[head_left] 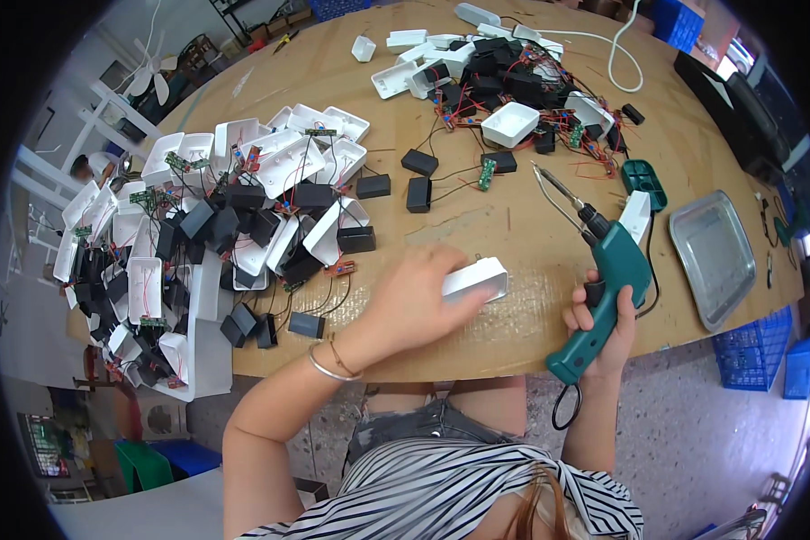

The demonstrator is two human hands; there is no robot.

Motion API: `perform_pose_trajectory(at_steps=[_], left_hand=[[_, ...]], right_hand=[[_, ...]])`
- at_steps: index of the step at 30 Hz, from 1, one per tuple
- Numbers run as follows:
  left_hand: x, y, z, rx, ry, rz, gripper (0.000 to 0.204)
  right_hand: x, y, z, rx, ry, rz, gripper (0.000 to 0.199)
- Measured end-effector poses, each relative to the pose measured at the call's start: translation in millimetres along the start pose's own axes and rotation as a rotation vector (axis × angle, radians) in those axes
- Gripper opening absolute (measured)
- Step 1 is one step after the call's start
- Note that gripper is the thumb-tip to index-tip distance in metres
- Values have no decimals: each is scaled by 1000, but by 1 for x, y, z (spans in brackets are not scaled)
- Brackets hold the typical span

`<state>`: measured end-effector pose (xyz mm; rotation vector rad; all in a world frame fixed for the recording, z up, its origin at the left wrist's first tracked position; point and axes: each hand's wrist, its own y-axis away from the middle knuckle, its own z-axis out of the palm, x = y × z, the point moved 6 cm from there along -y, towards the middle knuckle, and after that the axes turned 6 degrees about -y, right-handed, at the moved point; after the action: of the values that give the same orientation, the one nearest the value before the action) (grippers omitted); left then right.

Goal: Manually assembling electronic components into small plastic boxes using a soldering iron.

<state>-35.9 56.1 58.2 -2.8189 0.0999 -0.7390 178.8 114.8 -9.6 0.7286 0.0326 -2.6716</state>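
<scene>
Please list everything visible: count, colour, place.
Casings: many, white, mostly two piles
Black boxes: many, black, in and around piles
Circuit boards: several, green/red, same places
Held casing: one, white, centre
Soldering gun: one, green, right
Container: one, green, beyond soldering gun
Metal tray: one, silver, right
Cable: one, white, far right
Fan: one, white, upper left
Baskets: several, blue, around table
Table: one, brown, middle
Left hand: one, holding casing
Right hand: one, holding soldering gun

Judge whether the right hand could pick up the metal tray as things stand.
Probably not: the right hand is wrapped around the green soldering gun. Otherwise the metal tray looks reachable, just to the right, with only a black cable seen between.
</scene>
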Motion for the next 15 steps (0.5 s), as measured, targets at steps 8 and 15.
perform_pose_trajectory(at_steps=[8,15], left_hand=[[-47,-116,28,113,-87,-20,58],[-71,-99,-1,33,-97,-179,49]], right_hand=[[1,1,3,-4,-5,-7,44],[0,0,4,-10,-1,-12,45]])
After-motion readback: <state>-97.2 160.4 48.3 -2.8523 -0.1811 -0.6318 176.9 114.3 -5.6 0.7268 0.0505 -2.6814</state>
